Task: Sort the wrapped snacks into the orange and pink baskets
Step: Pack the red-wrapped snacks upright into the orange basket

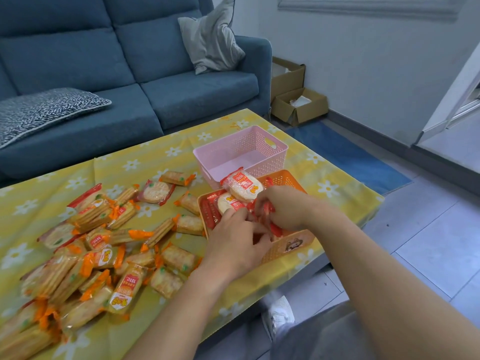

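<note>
The orange basket sits near the table's right front edge and holds several red-wrapped round snacks. Both hands reach into it. My left hand rests over the basket's near side with fingers curled on the red packets. My right hand pinches a red-wrapped snack inside the basket. Behind it stands the pink basket, with nothing visible inside. A large heap of orange-wrapped cracker packets covers the table's left half. One red-wrapped round snack lies among them.
The low table wears a yellow cloth with white flowers. A blue sofa stands behind it with a grey cushion. Cardboard boxes sit on the floor at the right. A white shoe shows under the table edge.
</note>
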`<state>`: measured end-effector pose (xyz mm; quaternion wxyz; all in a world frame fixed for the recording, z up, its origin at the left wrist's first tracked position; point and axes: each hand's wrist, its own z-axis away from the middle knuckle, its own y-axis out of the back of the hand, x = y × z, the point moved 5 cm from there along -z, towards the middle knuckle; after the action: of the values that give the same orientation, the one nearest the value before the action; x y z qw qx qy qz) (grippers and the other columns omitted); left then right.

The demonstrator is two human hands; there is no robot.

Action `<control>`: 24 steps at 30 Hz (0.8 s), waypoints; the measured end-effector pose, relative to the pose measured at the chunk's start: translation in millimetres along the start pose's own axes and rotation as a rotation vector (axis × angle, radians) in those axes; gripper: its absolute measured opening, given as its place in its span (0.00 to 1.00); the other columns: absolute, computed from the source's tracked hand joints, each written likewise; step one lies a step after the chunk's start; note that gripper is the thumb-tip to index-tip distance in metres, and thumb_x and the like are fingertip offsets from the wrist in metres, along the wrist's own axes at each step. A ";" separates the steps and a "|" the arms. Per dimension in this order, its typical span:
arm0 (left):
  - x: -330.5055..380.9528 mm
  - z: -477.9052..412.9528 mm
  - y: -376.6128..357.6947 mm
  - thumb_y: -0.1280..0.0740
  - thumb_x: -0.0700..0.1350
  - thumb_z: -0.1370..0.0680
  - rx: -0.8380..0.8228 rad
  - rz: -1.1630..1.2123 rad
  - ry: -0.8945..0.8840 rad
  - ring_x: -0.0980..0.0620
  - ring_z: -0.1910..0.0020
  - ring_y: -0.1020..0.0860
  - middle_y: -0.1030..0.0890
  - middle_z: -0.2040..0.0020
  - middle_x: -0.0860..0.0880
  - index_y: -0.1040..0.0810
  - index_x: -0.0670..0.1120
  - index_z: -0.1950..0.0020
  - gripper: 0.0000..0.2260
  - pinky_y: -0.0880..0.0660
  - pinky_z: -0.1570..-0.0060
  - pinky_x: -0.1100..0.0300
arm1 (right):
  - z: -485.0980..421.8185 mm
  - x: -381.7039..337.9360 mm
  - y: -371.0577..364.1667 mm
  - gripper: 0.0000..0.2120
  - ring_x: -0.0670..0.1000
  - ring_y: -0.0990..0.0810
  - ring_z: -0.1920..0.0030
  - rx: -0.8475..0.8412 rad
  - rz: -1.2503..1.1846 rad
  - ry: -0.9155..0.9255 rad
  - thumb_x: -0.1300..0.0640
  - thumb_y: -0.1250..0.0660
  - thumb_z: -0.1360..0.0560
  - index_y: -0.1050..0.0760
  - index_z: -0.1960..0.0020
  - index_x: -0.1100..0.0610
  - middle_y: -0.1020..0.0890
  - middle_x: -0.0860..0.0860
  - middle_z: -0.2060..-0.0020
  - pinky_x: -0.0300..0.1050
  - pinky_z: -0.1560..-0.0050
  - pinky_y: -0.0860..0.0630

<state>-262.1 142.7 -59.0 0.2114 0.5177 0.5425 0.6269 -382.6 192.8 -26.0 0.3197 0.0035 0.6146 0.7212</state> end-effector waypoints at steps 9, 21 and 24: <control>-51.4 -11.5 39.1 0.31 0.62 0.26 0.253 0.158 0.554 0.47 0.45 0.23 0.22 0.43 0.50 0.32 0.49 0.35 0.26 0.24 0.53 0.51 | -10.1 15.4 -18.5 0.20 0.51 0.29 0.71 0.041 -0.113 -0.229 0.53 0.26 0.26 0.33 0.68 0.58 0.28 0.51 0.71 0.43 0.73 0.34; -44.4 2.9 97.9 0.25 0.45 0.28 0.587 0.506 0.511 0.55 0.57 0.23 0.23 0.54 0.55 0.27 0.50 0.38 0.21 0.31 0.64 0.61 | 4.6 -5.3 29.5 0.06 0.50 0.15 0.63 0.360 -0.581 0.008 0.53 0.34 0.20 0.20 0.52 0.52 0.15 0.49 0.60 0.56 0.57 0.16; -12.7 2.3 102.7 0.24 0.45 0.28 0.613 0.438 0.248 0.57 0.55 0.22 0.21 0.51 0.54 0.26 0.55 0.42 0.18 0.28 0.61 0.65 | 13.2 -18.8 32.3 0.19 0.56 0.13 0.59 0.205 -0.897 -0.035 0.42 0.38 0.19 0.19 0.47 0.57 0.13 0.55 0.56 0.58 0.59 0.16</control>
<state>-224.9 100.1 27.7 -0.1589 0.5807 0.6025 0.5240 -377.1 194.5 13.3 0.6085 -0.2191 0.6181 0.4469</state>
